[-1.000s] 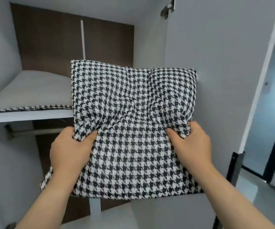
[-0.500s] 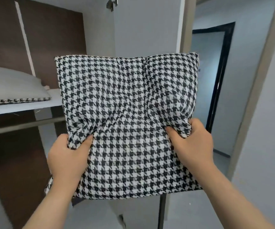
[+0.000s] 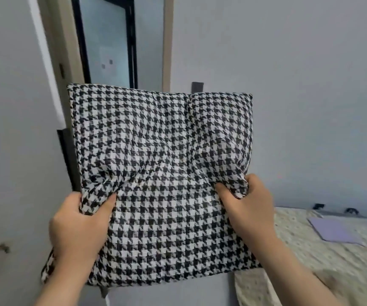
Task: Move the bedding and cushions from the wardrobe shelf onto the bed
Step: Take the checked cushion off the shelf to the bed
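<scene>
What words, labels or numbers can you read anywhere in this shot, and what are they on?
None can be read.
Houndstooth cushion: a black-and-white woven pattern only, no label in view.
Glass door panel: two small grey squares, too small and blurred to tell whether they carry text.
Purple pad on the bed: plain face, no print visible.

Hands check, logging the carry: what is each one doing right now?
Left hand: closed, gripping the houndstooth cushion.
Right hand: closed, gripping the same cushion.
</scene>
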